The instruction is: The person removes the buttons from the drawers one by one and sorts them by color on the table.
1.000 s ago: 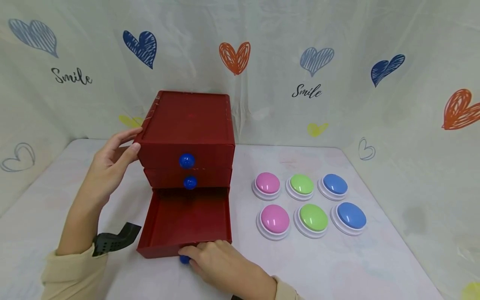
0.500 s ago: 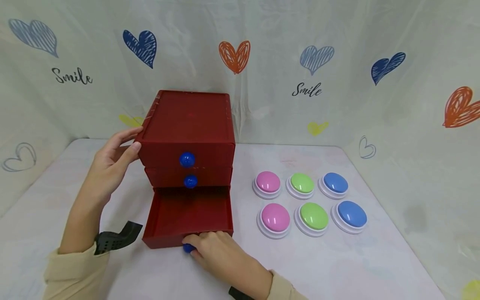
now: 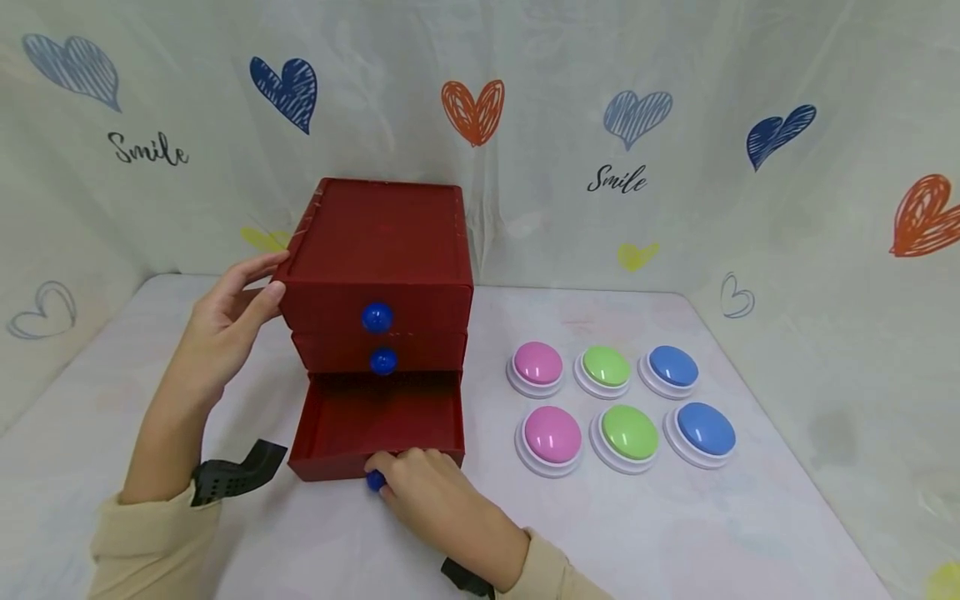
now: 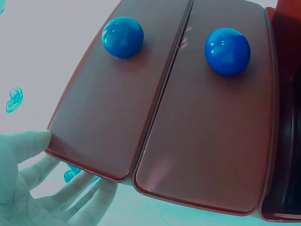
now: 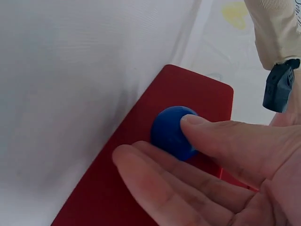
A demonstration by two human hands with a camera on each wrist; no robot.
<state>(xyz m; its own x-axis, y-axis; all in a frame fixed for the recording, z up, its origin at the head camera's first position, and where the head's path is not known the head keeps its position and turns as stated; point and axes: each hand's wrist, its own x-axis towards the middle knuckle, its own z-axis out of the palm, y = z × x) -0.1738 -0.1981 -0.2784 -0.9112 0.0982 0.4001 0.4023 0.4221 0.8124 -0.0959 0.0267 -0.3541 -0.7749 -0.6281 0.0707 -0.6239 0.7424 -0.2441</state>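
A dark red drawer cabinet [image 3: 382,233] stands left of centre in the head view, its two upper drawers pushed in, with round blue knobs. Its bottom drawer [image 3: 382,417] juts out toward me, the bare inside floor showing. My right hand [image 3: 431,492] pinches that drawer's blue knob [image 5: 169,129], thumb on one side and fingers on the other. My left hand [image 3: 228,329] rests at the cabinet's upper left front corner. In the left wrist view its thumb [image 4: 30,143] touches the front edge, while the spread, fairly straight fingers lie along the side.
Right of the cabinet sit several dome push buttons in two rows: pink [image 3: 553,435], green [image 3: 630,433] and blue [image 3: 705,429], on white bases. A white cloth backdrop [image 3: 540,50] with hearts hangs behind the white table [image 3: 637,533].
My right hand has moved away from me with the knob, and the bottom drawer has slid partway inward. My left hand stays at the cabinet's corner.
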